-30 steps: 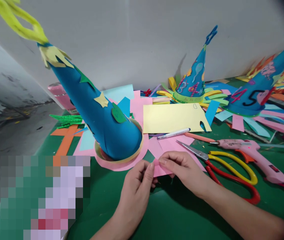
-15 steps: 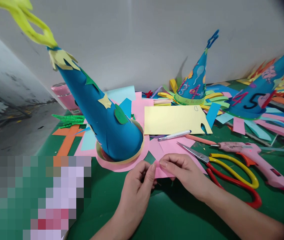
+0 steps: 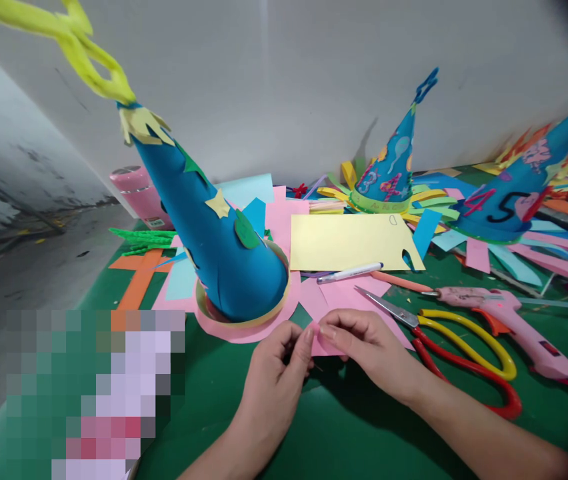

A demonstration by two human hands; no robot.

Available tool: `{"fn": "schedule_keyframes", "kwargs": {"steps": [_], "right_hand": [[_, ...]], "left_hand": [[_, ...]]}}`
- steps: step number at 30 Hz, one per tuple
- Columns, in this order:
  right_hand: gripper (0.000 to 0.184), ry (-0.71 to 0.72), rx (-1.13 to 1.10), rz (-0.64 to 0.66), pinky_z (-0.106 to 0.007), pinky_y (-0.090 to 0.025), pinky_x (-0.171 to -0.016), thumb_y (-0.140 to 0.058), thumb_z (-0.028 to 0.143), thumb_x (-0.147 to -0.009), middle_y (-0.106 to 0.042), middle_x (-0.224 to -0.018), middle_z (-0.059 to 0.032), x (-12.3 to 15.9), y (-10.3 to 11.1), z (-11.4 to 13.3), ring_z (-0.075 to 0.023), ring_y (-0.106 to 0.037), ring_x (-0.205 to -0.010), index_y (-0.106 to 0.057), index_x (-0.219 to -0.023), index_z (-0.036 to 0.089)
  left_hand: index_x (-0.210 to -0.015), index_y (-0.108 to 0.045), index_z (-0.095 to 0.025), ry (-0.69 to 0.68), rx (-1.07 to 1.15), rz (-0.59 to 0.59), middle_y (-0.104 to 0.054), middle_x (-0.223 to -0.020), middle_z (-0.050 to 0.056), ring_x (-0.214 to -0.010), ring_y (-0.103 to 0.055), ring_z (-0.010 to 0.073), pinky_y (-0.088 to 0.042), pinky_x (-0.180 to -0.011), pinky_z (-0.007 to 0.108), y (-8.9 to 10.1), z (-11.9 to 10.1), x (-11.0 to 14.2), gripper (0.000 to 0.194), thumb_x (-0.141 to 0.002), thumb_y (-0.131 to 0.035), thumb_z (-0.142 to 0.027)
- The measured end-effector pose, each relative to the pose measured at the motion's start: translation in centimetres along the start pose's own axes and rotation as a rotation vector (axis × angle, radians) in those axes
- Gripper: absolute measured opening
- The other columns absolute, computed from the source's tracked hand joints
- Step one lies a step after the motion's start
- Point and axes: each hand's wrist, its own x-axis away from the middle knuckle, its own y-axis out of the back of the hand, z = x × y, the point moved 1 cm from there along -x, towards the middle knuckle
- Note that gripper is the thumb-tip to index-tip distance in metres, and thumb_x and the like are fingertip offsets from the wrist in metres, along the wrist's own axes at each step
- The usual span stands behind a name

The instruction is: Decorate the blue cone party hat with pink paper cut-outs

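Between my two hands is a small piece of pink paper (image 3: 325,347), pinched near its upper edge. My left hand (image 3: 281,367) is closed on its left side, thumb on top. My right hand (image 3: 364,340) grips it from the right, thumb and forefinger almost meeting the left thumb. Just beyond lie larger pink paper sheets (image 3: 354,293). Left of them a blue paper cone hat (image 3: 244,280) leans to the left, with a yellow star, green leaf shapes and a yellow pipe cleaner at its tip. Scissors (image 3: 409,317) with red and yellow handles lie right of my right hand.
A pink glue gun (image 3: 509,310) lies at the right. Behind are a yellow paper sheet (image 3: 349,243), a pen (image 3: 349,273) and two more decorated blue hats (image 3: 387,167). Green pipe cleaners (image 3: 141,241) and a pink bottle (image 3: 139,193) are at the left. A pixelated patch covers the lower left.
The view has shifted slightly, so the tall hat appears a little further right and lower. Both hands keep their pinch on the pink paper, with hardly any movement.
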Motion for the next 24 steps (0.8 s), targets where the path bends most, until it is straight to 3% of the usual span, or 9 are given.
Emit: {"fn": "schedule_keyframes", "kwargs": {"steps": [7,19,24], "right_hand": [[0.013,-0.030,-0.070,0.027,-0.020,-0.040,-0.056,-0.053,0.026,-0.078,-0.055,-0.068,0.0005,0.00,-0.22,0.02,-0.0102,-0.051,-0.063,-0.057,-0.075,0.015],[0.016,-0.010,0.041,0.010,-0.021,-0.036,-0.053,-0.050,0.027,-0.081,-0.050,-0.064,0.0016,-0.01,-0.44,-0.52,-0.0093,-0.044,-0.059,-0.054,-0.072,0.015],[0.018,-0.012,0.037,0.008,-0.022,-0.036,-0.053,-0.049,0.028,-0.081,-0.048,-0.063,0.0019,-0.08,-0.47,-0.46,-0.0096,-0.044,-0.059,-0.053,-0.071,0.014]], "left_hand": [[-0.061,-0.045,-0.017,-0.024,-0.067,-0.011,-0.043,-0.054,-0.004,-0.052,-0.041,0.0110,-0.032,-0.048,0.022,0.05,0.12,0.02,0.029,-0.083,-0.044,-0.037],[-0.060,-0.046,-0.018,-0.062,-0.110,-0.039,-0.042,-0.054,-0.004,-0.051,-0.040,0.0110,-0.031,-0.048,0.022,0.02,-0.06,0.17,0.026,-0.082,-0.045,-0.032],[-0.060,-0.045,-0.018,-0.019,0.027,-0.003,-0.043,-0.054,-0.004,-0.052,-0.041,0.0103,-0.032,-0.049,0.021,0.16,-0.01,0.07,0.028,-0.082,-0.045,-0.034]]}}
